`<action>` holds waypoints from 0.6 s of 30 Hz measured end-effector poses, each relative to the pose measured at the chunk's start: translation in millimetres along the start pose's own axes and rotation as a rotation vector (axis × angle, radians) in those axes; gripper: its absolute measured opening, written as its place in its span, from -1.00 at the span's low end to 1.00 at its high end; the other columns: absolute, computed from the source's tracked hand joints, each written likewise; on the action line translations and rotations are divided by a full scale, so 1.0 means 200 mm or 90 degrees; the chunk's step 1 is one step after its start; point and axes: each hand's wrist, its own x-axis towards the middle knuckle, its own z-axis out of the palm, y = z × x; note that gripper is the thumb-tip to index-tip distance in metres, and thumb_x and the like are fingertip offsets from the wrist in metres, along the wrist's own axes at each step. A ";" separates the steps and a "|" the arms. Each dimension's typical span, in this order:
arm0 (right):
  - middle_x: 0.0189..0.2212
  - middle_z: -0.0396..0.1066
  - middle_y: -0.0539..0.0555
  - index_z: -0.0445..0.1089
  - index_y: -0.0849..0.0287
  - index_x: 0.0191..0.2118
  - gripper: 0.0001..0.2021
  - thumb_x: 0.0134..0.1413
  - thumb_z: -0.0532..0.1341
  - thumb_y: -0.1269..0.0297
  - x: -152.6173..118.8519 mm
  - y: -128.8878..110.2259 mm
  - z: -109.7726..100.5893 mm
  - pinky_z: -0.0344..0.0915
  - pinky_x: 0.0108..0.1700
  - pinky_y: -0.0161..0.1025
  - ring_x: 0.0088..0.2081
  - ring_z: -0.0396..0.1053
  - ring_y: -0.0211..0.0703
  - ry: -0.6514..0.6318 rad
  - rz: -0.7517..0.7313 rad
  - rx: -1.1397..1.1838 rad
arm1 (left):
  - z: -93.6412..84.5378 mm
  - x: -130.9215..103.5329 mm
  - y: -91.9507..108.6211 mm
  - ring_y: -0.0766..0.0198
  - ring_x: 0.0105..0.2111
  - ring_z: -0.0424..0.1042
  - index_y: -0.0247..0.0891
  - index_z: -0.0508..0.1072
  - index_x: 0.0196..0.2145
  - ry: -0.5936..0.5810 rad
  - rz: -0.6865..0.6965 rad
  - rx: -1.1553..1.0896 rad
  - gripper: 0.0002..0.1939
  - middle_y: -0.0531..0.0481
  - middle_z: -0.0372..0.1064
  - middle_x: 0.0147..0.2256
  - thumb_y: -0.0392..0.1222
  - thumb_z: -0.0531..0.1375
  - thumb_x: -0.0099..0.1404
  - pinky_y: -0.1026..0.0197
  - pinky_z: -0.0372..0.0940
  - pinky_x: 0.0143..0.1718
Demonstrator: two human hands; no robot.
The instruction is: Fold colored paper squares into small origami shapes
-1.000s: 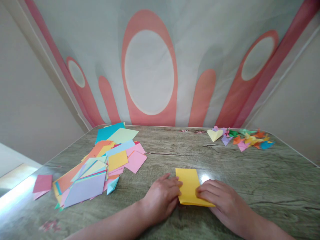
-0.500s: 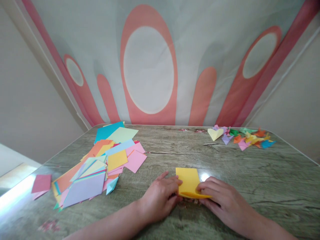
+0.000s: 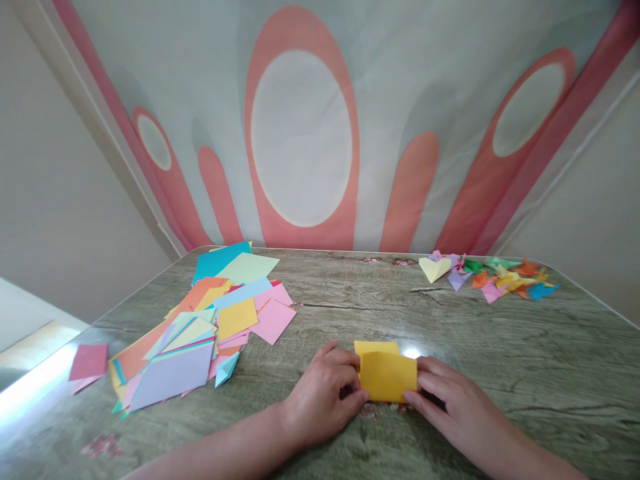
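Between my two hands, just above the table's near middle, is a yellow sheet of paper (image 3: 389,377). Its near flap stands raised in front, and a strip of the same yellow shows behind the flap's top edge. My left hand (image 3: 333,383) is closed on the paper's left side, thumb at the lower left corner. On the right edge, my right hand (image 3: 450,397) pinches the flap, with its thumb at the lower right corner and the fingers behind. The fingertips of both hands are partly hidden by the paper.
A heap of coloured paper sheets (image 3: 173,373) spreads over the left of the wood-grain table (image 3: 320,287). Beside it lie a small light-blue folded piece (image 3: 227,369) and dark pink squares (image 3: 89,362). Several folded paper figures (image 3: 510,279) and a pale yellow heart (image 3: 434,269) sit at back right.
The near edge of the yellow paper has come up, so a raised flap now faces me. My right hand has shifted slightly right with it; my left hand stays at the left side.
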 end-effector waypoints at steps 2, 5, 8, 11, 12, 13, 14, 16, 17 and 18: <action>-0.26 0.36 0.06 0.37 0.13 -0.40 -0.77 0.28 0.07 0.27 0.00 0.00 0.00 0.32 -0.20 -0.22 -0.23 0.37 -0.16 -0.011 0.021 0.000 | 0.00 0.00 0.01 0.24 -0.15 0.38 -0.26 0.39 -0.53 0.011 0.006 0.014 -0.83 0.00 0.43 -0.24 -0.23 0.24 0.20 0.08 0.03 0.15; -0.29 0.35 0.05 0.34 0.13 -0.39 -0.75 0.30 0.03 0.26 0.01 -0.01 0.00 0.30 -0.21 -0.22 -0.25 0.36 -0.16 -0.017 0.034 0.009 | 0.00 0.00 0.01 0.22 -0.18 0.35 -0.26 0.40 -0.54 0.024 0.005 0.043 -0.82 0.00 0.42 -0.30 -0.22 0.24 0.20 0.13 0.16 -0.01; -0.33 0.34 0.02 0.32 0.12 -0.40 -0.76 0.29 0.03 0.25 0.01 -0.01 0.00 0.28 -0.25 -0.25 -0.29 0.36 -0.19 -0.025 0.061 0.015 | -0.01 0.00 0.03 0.19 -0.15 0.32 -0.25 0.44 -0.52 0.024 -0.009 0.062 -0.83 0.00 0.41 -0.27 -0.20 0.23 0.22 0.12 0.16 -0.05; -0.41 0.32 -0.01 0.30 0.12 -0.45 -0.73 0.28 0.05 0.22 0.00 -0.01 0.00 0.25 -0.30 -0.26 -0.35 0.36 -0.19 -0.037 0.111 -0.009 | -0.01 -0.01 0.05 0.18 -0.12 0.29 -0.24 0.46 -0.52 0.028 -0.030 0.066 -0.83 0.01 0.40 -0.18 -0.18 0.24 0.21 0.11 0.14 -0.05; -0.42 0.32 -0.01 0.30 0.12 -0.46 -0.72 0.28 0.05 0.20 0.00 -0.01 0.00 0.23 -0.31 -0.25 -0.36 0.36 -0.19 -0.043 0.123 -0.019 | 0.00 -0.01 0.06 0.19 -0.12 0.29 -0.23 0.47 -0.52 0.027 -0.040 0.069 -0.83 0.02 0.39 -0.18 -0.18 0.25 0.21 0.11 0.14 -0.06; -0.43 0.32 -0.01 0.29 0.12 -0.47 -0.71 0.28 0.04 0.19 -0.01 -0.01 0.01 0.22 -0.31 -0.25 -0.36 0.36 -0.19 -0.049 0.132 -0.027 | 0.00 -0.01 0.07 0.19 -0.14 0.29 -0.23 0.47 -0.53 0.023 -0.051 0.073 -0.82 0.02 0.38 -0.21 -0.17 0.25 0.20 0.11 0.14 -0.07; -0.43 0.33 -0.01 0.29 0.12 -0.47 -0.70 0.28 0.04 0.18 -0.01 -0.01 0.01 0.21 -0.31 -0.25 -0.37 0.37 -0.19 -0.060 0.137 -0.030 | 0.00 -0.02 0.08 0.20 -0.16 0.29 -0.23 0.46 -0.54 0.015 -0.062 0.078 -0.81 0.03 0.37 -0.23 -0.16 0.25 0.19 0.11 0.14 -0.08; -0.44 0.34 -0.02 0.29 0.12 -0.48 -0.69 0.28 0.04 0.16 -0.02 0.00 0.00 0.20 -0.32 -0.26 -0.37 0.37 -0.20 -0.090 0.140 -0.028 | 0.00 -0.02 0.08 0.20 -0.18 0.29 -0.23 0.44 -0.55 -0.007 -0.079 0.080 -0.81 0.03 0.36 -0.28 -0.15 0.26 0.18 0.12 0.15 -0.10; -0.44 0.34 -0.02 0.30 0.12 -0.48 -0.68 0.28 0.03 0.15 -0.02 0.00 0.00 0.19 -0.32 -0.27 -0.37 0.37 -0.20 -0.103 0.141 -0.025 | 0.00 -0.02 0.08 0.19 -0.19 0.29 -0.23 0.44 -0.53 -0.014 -0.087 0.076 -0.83 0.03 0.35 -0.29 -0.14 0.27 0.16 0.12 0.16 -0.11; -0.43 0.34 -0.02 0.30 0.12 -0.48 -0.67 0.28 0.03 0.14 -0.02 0.00 0.00 0.19 -0.32 -0.27 -0.37 0.37 -0.20 -0.113 0.141 -0.022 | 0.00 -0.03 0.07 0.18 -0.19 0.29 -0.22 0.44 -0.48 -0.014 -0.099 0.069 -0.87 0.02 0.35 -0.28 -0.14 0.28 0.14 0.12 0.17 -0.11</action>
